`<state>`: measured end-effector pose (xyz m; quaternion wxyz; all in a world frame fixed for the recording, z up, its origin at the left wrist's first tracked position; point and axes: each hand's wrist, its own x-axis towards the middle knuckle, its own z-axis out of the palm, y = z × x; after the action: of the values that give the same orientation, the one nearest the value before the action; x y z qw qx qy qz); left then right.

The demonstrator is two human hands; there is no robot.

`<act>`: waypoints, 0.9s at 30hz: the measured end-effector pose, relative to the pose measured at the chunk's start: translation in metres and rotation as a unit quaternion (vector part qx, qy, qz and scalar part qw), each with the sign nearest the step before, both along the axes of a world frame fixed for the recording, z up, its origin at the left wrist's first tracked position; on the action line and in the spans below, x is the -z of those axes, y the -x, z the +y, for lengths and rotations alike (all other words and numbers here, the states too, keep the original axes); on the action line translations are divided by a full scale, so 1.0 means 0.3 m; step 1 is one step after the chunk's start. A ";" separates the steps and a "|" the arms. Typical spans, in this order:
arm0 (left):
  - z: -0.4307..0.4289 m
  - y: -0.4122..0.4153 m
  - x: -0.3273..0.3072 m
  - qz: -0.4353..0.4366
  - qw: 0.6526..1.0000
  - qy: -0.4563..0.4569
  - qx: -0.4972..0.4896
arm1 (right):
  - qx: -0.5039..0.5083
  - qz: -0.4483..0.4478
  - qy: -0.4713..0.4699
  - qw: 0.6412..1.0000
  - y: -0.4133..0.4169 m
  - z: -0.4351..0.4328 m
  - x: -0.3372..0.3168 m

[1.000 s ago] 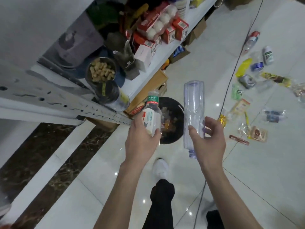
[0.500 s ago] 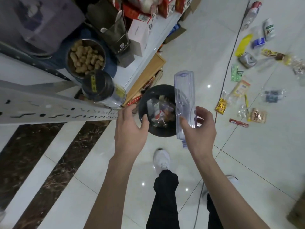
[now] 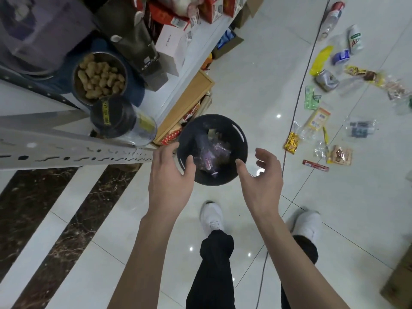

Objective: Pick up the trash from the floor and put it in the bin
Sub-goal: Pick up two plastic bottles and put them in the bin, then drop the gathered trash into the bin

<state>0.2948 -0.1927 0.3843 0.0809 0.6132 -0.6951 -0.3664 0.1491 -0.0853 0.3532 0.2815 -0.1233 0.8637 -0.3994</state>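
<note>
Since half a second ago the clear bottle has left the right hand (image 3: 259, 181) and lies in the bin (image 3: 242, 139), just beyond the fingertips. Both hands hover over the near rim, fingers spread and holding nothing; the left hand (image 3: 170, 179) likewise. Round, dark and smooth-walled, the bin holds crumpled plastic. Glossy wrappers (image 3: 291, 142) remain on the tiles, well right of the right fingers.

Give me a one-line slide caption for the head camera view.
Both empty hands, left hand and right hand, open above the black bin; wrappers litter the tiled floor.
</note>
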 end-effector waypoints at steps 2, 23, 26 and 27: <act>0.025 0.047 -0.001 -0.007 1.000 -0.003 0.009 | 0.014 -0.005 -0.004 1.000 0.049 0.042 0.003; 0.411 1.335 0.241 -0.004 0.986 -0.045 0.161 | 0.145 0.038 -0.040 0.988 1.270 0.559 0.173; 0.431 1.448 0.358 -0.002 0.982 -0.043 0.182 | 0.163 0.051 -0.048 0.984 1.372 0.614 0.269; 0.435 1.480 0.403 0.000 0.981 -0.045 0.189 | 0.168 0.053 -0.048 0.983 1.394 0.628 0.308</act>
<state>-0.1491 -0.0622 0.2633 -0.0172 0.4739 -0.7811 -0.4063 -0.2692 0.1032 0.2609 0.1701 0.0166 0.9041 -0.3916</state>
